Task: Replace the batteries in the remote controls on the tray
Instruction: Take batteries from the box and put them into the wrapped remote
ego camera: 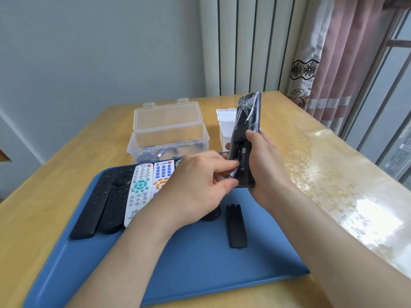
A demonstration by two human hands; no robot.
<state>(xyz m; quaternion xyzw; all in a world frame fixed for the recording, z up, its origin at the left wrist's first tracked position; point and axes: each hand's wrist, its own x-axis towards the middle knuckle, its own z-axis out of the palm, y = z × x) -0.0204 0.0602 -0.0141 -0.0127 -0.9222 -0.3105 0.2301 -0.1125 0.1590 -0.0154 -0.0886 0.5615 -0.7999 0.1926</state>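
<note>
Head view showed the right grip (pixel 264 165) closed round the lower half of a black, film-wrapped remote (pixel 246 116). It was held up above the blue tray (pixel 200 274) with its back turned toward the left and its battery bay (pixel 239 162) uncovered. The remote's long axis ran steeply up and away from the person. The left grip (pixel 200 181) was the nearer hand to the bay, coming in from the left, and it pinched one battery (pixel 232 174) between thumb and fingertips at the bay's lower end. That battery lay slanted across the bay rather than in line with it. To seat, it would probably need turning parallel to the remote's long axis; whether it was going in or coming out could not be told. A second battery (pixel 243 160) sat lengthwise in the bay beside it. One battery cover (pixel 236 225) lay flat on the tray, just below the held remote. A row of remotes (pixel 140 190) lay on the tray's left side: four in plain sight, two black and two white. A grey tip and a dark rounded end also showed around the left grip, and they could have belonged to one remote or two. Behind the tray on the bench (pixel 55 165) stood one clear box (pixel 169 138), its lid open, with loose batteries (pixel 160 154) too jumbled to count. One white box (pixel 224 127) stood beside it.
</note>
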